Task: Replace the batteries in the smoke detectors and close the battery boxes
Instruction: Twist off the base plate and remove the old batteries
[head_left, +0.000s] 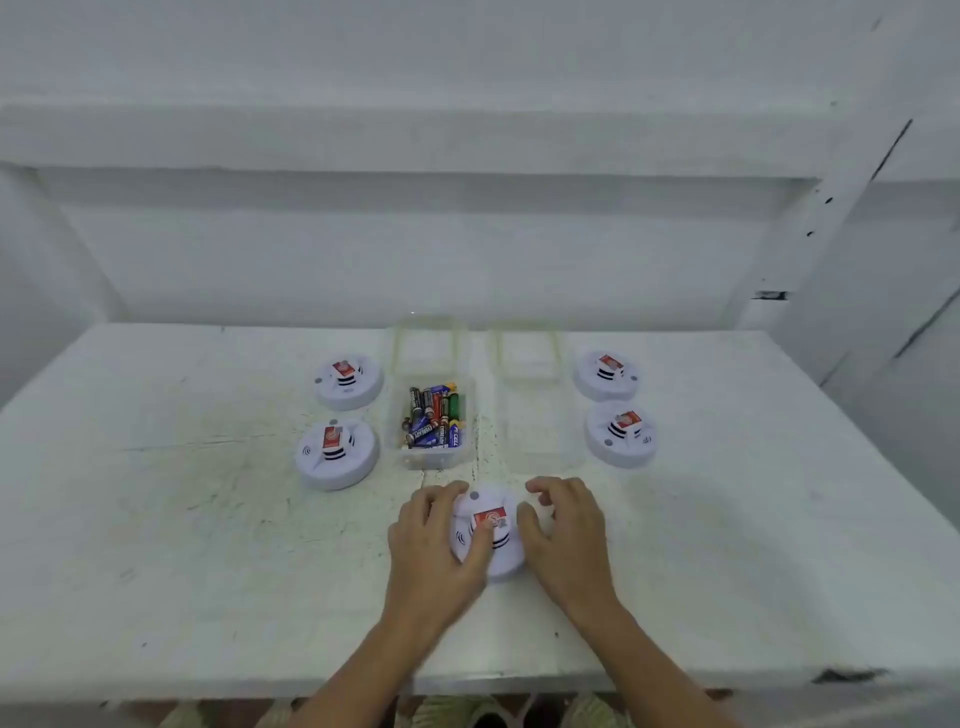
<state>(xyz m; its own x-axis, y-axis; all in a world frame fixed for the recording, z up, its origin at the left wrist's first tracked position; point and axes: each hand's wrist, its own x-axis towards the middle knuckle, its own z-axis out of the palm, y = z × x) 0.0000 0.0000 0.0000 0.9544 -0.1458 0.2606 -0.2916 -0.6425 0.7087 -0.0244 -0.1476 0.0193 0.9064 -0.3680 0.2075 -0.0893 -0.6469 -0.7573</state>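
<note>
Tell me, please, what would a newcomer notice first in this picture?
First, the left hand and right hand at the table's near middle, holding one smoke detector between them. Just behind stands a clear box of colourful batteries. More detectors, each with a red label, lie beside it: a left pair and a right pair.

2 bare forearms (639, 644) end in left hand (434, 551) and right hand (569, 538).

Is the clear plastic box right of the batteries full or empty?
Empty: inside the right clear plastic box only the white table top shows; the left clear plastic box holds batteries.
</note>
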